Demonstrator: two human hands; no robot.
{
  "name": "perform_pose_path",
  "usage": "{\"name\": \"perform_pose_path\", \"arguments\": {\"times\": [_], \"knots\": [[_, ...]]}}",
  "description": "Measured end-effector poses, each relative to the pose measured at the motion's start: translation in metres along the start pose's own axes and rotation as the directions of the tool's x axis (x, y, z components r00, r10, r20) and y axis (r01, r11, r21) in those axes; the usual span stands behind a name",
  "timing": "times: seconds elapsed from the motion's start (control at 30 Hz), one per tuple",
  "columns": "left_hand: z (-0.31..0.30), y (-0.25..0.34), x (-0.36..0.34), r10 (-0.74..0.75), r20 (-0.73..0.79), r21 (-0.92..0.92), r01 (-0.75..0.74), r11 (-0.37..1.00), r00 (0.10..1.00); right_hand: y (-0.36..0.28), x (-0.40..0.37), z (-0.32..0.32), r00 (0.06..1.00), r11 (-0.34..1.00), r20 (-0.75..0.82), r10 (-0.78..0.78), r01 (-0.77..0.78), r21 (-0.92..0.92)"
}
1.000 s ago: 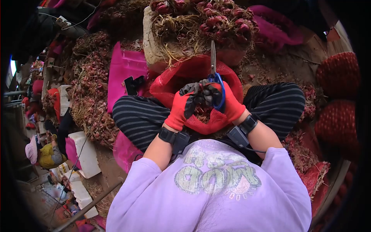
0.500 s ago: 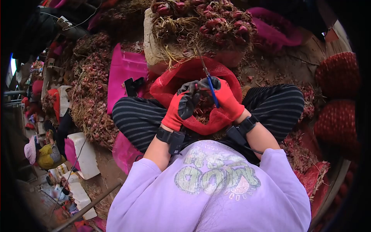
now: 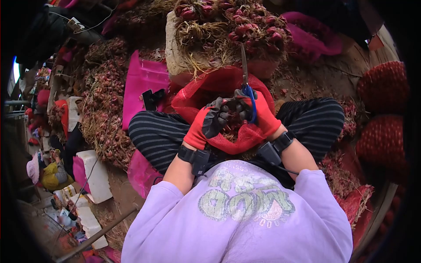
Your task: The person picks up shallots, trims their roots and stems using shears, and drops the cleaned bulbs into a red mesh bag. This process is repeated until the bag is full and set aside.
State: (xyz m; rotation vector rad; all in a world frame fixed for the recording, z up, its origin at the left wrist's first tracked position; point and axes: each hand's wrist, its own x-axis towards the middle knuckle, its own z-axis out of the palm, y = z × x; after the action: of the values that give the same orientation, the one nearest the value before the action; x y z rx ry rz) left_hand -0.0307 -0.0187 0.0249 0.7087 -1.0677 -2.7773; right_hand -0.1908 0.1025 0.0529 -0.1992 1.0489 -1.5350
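My right hand, in a red glove with dark palm and fingers, is closed around blue-handled scissors. Their long blades point away from me, toward the heaped shallots. My left hand, gloved alike, has its fingers curled close to the right fingertips; whatever they pinch is hidden. Below both hands, between my crossed legs, lies an open red mesh bag. Some reddish shallots with dry roots show inside it.
In front, bunched shallots are piled on a pale foam block. More shallots lie heaped at left, beside pink sheeting and a black phone-like object. Full red mesh sacks stand at right. Another person sits far left.
The scissors have swung more upright and slightly to the right in my right hand. Both hands have shifted a little lower over the bag, their fingers curled toward each other.
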Motion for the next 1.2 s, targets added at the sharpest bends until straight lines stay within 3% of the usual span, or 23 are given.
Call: {"name": "perform_pose_path", "arguments": {"times": [0.03,0.07,0.13,0.17,0.27,0.4,0.47,0.57,0.67,0.7,0.73,0.8,0.83,0.93,1.0,1.1,1.17,1.2], "knots": [[-0.009,-0.004,0.003,-0.025,0.058,-0.217,0.037,0.975,0.998,0.012,0.01,-0.012,0.99,0.991,0.054,-0.131,0.131,0.013],[-0.017,-0.009,0.007,-0.038,0.121,-0.421,0.086,0.903,0.992,0.012,0.013,-0.012,0.967,0.948,0.069,-0.243,0.252,-0.194],[-0.026,-0.013,0.013,0.03,0.255,-0.548,0.119,0.828,0.966,0.008,0.016,-0.009,0.884,0.695,0.165,-0.438,0.449,-0.562],[-0.028,-0.013,0.015,0.073,0.316,-0.605,0.141,0.784,0.946,0.006,0.008,-0.002,0.858,0.554,0.157,-0.489,0.444,-0.704],[-0.024,-0.005,0.004,0.094,0.096,-0.567,-0.023,0.823,0.991,0.01,0.0,-0.002,0.805,0.066,0.307,-0.507,0.392,-0.918],[-0.035,-0.003,0.004,0.098,0.049,-0.573,-0.052,0.818,0.994,0.019,-0.002,-0.006,0.831,-0.108,0.318,-0.457,0.303,-0.947],[-0.034,-0.001,0.003,0.11,0.029,-0.57,-0.074,0.818,0.994,0.026,0.002,-0.012,0.853,-0.084,0.28,-0.44,0.272,-0.959],[-0.024,-0.003,0.001,0.298,-0.054,-0.441,-0.29,0.849,0.953,0.022,0.001,-0.011,0.885,-0.027,0.238,-0.401,0.248,-0.968],[-0.039,-0.01,0.006,0.324,-0.109,-0.123,-0.336,0.934,0.94,0.026,0.002,-0.014,0.881,-0.059,0.233,-0.412,0.229,-0.972],[-0.043,-0.013,0.007,0.474,-0.112,0.285,-0.429,0.857,0.873,0.028,0.002,-0.015,0.873,-0.086,0.236,-0.426,0.221,-0.971],[-0.044,-0.014,0.007,0.604,-0.051,0.644,-0.436,0.628,0.795,0.027,0.001,-0.013,0.874,-0.113,0.237,-0.423,0.209,-0.971],[-0.048,-0.017,0.008,0.689,0.082,0.892,-0.361,0.27,0.72,0.022,-0.002,-0.007,0.877,-0.165,0.238,-0.418,0.185,-0.969],[-0.05,-0.017,0.008,0.688,0.099,0.896,-0.365,0.253,0.719,0.022,-0.002,-0.007,0.876,-0.198,0.249,-0.413,0.181,-0.963],[-0.048,-0.016,0.006,0.676,0.123,0.874,-0.401,0.273,0.727,0.021,-0.002,-0.006,0.877,-0.274,0.274,-0.395,0.172,-0.946],[-0.042,-0.013,0.002,0.619,0.042,0.778,-0.414,0.473,0.785,0.02,-0.003,-0.005,0.883,-0.296,0.275,-0.38,0.166,-0.941],[-0.032,-0.007,-0.003,0.401,-0.188,0.346,-0.321,0.881,0.897,0.019,-0.004,-0.003,0.883,-0.315,0.271,-0.384,0.151,-0.937],[-0.022,-0.005,-0.001,0.216,-0.329,-0.068,-0.251,0.966,0.919,0.019,-0.004,-0.003,0.891,-0.317,0.247,-0.382,0.124,-0.94],[-0.023,-0.005,-0.001,0.202,-0.322,-0.088,-0.242,0.966,0.925,0.019,-0.004,-0.004,0.894,-0.318,0.235,-0.381,0.111,-0.941]]}}
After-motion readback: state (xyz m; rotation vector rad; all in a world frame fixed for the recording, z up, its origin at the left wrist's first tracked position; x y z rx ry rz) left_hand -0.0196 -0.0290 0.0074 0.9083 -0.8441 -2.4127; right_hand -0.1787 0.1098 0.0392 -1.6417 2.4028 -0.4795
